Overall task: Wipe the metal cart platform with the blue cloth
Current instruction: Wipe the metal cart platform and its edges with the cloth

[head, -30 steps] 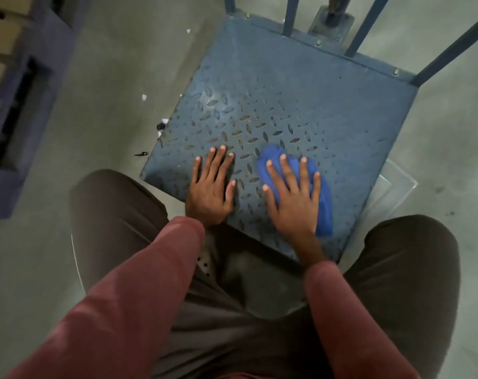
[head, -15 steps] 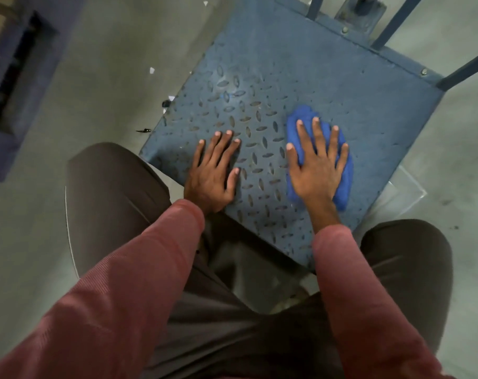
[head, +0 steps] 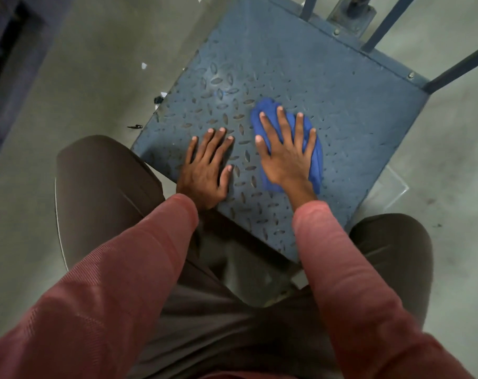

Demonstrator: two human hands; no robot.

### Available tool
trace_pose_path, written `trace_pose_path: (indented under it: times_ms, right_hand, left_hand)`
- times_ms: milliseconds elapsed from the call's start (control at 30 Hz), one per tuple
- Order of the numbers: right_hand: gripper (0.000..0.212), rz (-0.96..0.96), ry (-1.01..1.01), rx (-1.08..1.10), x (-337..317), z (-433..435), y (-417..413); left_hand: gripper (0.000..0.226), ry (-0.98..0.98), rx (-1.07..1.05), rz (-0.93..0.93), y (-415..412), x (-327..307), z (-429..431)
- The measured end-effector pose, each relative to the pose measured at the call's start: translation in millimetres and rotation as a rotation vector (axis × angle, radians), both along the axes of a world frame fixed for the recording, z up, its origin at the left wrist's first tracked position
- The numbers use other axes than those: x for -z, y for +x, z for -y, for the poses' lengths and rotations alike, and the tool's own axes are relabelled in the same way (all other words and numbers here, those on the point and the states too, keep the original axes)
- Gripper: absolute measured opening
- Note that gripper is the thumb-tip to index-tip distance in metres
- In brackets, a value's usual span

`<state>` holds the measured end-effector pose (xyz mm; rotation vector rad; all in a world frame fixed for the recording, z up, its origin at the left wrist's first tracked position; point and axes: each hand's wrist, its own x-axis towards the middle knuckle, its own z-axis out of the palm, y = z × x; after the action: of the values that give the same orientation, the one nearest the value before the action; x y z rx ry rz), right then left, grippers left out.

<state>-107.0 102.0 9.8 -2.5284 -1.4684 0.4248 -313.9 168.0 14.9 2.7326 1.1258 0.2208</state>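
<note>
The blue cloth is pressed onto the tread-patterned metal cart platform by the right hand, grip spread flat; the left hand is laid beside it, grip spread on bare metal. Grey floor littered with scraps is seen around the platform.

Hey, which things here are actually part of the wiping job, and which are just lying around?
Part of the job:
- blue cloth, pressed flat under the right hand
- cart platform
- left hand, resting flat on the platform

Just lying about:
- white paper scrap on the floor
- dark scrap on the floor
- clear sheet by the platform's right corner
</note>
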Motion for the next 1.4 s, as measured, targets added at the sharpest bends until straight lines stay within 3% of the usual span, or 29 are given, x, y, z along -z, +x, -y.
trace_pose_path:
  times_ms: [100, 233, 400, 1400]
  right_hand:
    - [0.058, 0.001, -0.024, 0.06, -2, -3, 4]
    - [0.057, 0.081, 0.041, 0.227, -5, 50, -58]
    - [0.058, 0.016, 0.049, 0.337, 0, 73, -103]
    - [0.063, 0.084, 0.042, 0.206, -1, 82, -86]
  left_hand:
    - [0.062, 0.013, -0.002, 0.037, -1, 1, 0]
    - [0.064, 0.016, -0.004, 0.04, -1, 3, -1]
    - [0.065, -0.014, -0.007, 0.034, -1, 3, -2]
    - [0.066, -0.006, -0.01, 0.062, -1, 2, -1]
